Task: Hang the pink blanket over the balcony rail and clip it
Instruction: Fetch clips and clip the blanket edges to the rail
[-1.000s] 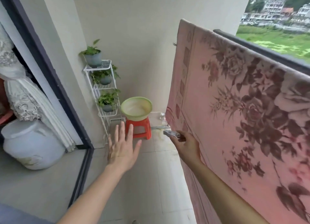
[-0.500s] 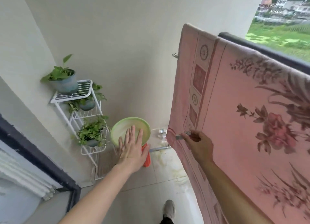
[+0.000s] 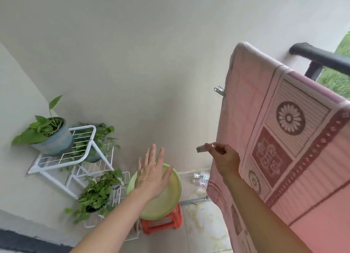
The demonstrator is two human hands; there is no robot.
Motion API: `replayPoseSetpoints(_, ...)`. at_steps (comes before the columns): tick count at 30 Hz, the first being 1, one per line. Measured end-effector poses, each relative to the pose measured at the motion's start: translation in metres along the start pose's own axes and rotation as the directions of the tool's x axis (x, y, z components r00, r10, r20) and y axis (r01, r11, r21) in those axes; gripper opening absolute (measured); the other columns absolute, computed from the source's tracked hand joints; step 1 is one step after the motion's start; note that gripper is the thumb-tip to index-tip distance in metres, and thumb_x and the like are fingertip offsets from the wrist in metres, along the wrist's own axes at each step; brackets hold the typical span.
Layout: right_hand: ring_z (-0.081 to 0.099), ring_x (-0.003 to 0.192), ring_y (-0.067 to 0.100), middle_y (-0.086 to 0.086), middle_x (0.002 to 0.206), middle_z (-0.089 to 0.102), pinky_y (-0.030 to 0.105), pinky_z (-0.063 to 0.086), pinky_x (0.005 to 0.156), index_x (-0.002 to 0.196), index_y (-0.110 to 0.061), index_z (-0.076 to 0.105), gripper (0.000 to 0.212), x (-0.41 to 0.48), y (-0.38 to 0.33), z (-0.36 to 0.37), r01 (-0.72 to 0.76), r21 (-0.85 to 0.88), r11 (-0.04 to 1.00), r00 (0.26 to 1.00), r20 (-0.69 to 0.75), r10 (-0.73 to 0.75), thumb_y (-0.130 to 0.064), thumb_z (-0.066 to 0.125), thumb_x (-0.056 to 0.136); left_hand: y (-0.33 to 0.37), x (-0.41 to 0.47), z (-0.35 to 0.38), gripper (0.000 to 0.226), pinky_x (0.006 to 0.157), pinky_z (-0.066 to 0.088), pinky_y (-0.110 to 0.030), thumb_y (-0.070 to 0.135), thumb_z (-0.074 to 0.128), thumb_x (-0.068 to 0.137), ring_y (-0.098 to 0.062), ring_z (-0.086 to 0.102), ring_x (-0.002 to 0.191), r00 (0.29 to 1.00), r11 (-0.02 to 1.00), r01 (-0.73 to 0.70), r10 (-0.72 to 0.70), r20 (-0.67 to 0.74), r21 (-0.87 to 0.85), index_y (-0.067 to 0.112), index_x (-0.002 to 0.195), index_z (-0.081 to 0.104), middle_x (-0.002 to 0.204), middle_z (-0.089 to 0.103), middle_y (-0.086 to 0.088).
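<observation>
The pink blanket (image 3: 295,142) with dark red patterns hangs over the black balcony rail (image 3: 320,56) on the right. A metal clip (image 3: 219,91) is fixed on the blanket's left edge, high up. My right hand (image 3: 224,159) is raised beside that edge, lower down, and pinches a second metal clip (image 3: 201,149) that points left, away from the cloth. My left hand (image 3: 151,174) is open with its fingers spread, held in the air in front of the green basin, touching nothing.
A green basin (image 3: 166,201) sits on a red plastic stool (image 3: 162,224) by the wall. A white wire rack (image 3: 81,158) with potted plants (image 3: 47,133) stands at the left. Small bottles (image 3: 200,178) and a pipe lie on the floor by the blanket's foot.
The view has moved closer to the wall and tilted up. My right hand has risen along the blanket's left edge with the clip. My left hand stays open.
</observation>
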State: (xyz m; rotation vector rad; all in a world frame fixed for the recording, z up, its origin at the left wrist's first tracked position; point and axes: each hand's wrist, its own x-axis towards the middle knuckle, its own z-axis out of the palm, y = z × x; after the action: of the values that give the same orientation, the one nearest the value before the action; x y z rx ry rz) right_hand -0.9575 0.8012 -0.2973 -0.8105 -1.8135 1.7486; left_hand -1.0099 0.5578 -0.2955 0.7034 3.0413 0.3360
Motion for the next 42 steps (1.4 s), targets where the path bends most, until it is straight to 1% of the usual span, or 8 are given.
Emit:
replayPoseSetpoints(9,0.062,0.069,0.001,-0.012,0.079,0.071,0.018,0.051,0.069,0.087,-0.023,0.075,0.029,0.115,-0.004,0.044,-0.004,-0.073,0.997,1.000,-0.029,0.002,-0.043,0.087,0.070,-0.028,0.161,0.057,0.074,0.119,0.006,-0.050,0.052,0.036,0.099,-0.024,-0.007,0.150,0.985,0.994,-0.066,0.078,0.153,-0.086,0.022,0.157,0.000,0.164,-0.012,-0.007)
replayPoseSetpoints(17,0.068,0.074,-0.002,-0.015,0.082,0.075,0.014,0.051,0.070,0.087,-0.025,0.076,0.034,0.177,-0.006,0.066,-0.031,-0.228,0.973,0.991,-0.136,0.000,-0.050,0.087,0.066,-0.025,0.262,0.120,0.079,0.119,0.013,-0.046,0.048,0.042,0.098,-0.025,-0.002,0.150,0.907,0.970,-0.165,0.219,0.359,-0.176,0.018,0.156,-0.002,0.164,-0.008,-0.008)
replayPoseSetpoints(22,0.069,0.082,0.010,-0.005,0.091,0.076,0.036,0.059,0.083,0.097,-0.022,0.073,0.031,0.206,0.019,0.076,-0.088,-0.207,0.974,0.990,-0.128,0.062,-0.041,0.084,0.075,0.003,0.313,0.186,0.088,0.117,0.019,-0.046,0.051,0.052,0.093,-0.025,0.005,0.150,0.791,0.940,-0.119,0.284,0.543,-0.319,0.018,0.156,0.001,0.164,0.002,-0.007)
replayPoseSetpoints(30,0.070,0.085,0.010,-0.003,0.093,0.074,0.021,0.056,0.071,0.104,-0.024,0.071,0.037,0.213,0.041,0.084,-0.087,-0.122,0.989,0.980,-0.191,0.063,-0.052,0.072,0.080,0.081,0.350,0.281,0.114,0.121,0.011,-0.045,0.042,0.076,0.081,-0.024,-0.005,0.151,0.500,0.767,-0.054,0.575,0.648,-0.640,0.023,0.156,-0.008,0.164,-0.005,-0.008)
replayPoseSetpoints(34,0.070,0.084,0.011,-0.001,0.093,0.074,0.022,0.056,0.071,0.109,-0.016,0.069,0.045,0.214,0.040,0.089,-0.091,-0.094,0.991,0.974,-0.217,0.069,-0.051,0.068,0.081,0.115,0.363,0.302,0.089,0.120,0.018,-0.043,0.025,0.069,0.087,-0.022,0.004,0.150,0.428,0.701,0.006,0.643,0.635,-0.713,0.035,0.155,0.012,0.165,-0.001,-0.002)
replayPoseSetpoints(38,0.069,0.081,0.008,-0.003,0.088,0.073,0.021,0.055,0.069,0.110,-0.012,0.066,0.041,0.215,0.036,0.091,-0.102,-0.043,0.994,0.970,-0.228,0.089,-0.044,0.064,0.084,0.126,0.363,0.315,0.046,0.106,0.041,-0.044,-0.001,0.051,0.083,-0.025,0.049,0.126,0.337,0.597,0.119,0.727,0.598,-0.794,0.017,0.125,0.061,0.133,0.054,-0.009)
replayPoseSetpoints(40,0.069,0.082,0.010,-0.001,0.090,0.073,0.021,0.055,0.069,0.110,-0.012,0.066,0.042,0.215,0.032,0.093,-0.119,-0.001,0.993,0.964,-0.239,0.115,-0.044,0.064,0.083,0.125,0.358,0.319,0.029,0.095,0.048,-0.047,0.004,0.054,0.078,-0.021,0.057,0.099,0.381,0.574,0.144,0.719,0.581,-0.806,0.016,0.102,0.064,0.102,0.061,-0.005)
replayPoseSetpoints(42,0.069,0.084,0.012,0.003,0.094,0.072,0.021,0.055,0.069,0.112,-0.011,0.067,0.042,0.215,0.026,0.094,-0.137,0.027,0.990,0.958,-0.250,0.140,-0.043,0.063,0.084,0.121,0.353,0.324,0.026,0.090,0.049,-0.045,0.002,0.061,0.078,-0.018,0.058,0.087,0.458,0.541,0.144,0.706,0.540,-0.829,0.015,0.099,0.067,0.091,0.062,0.000)
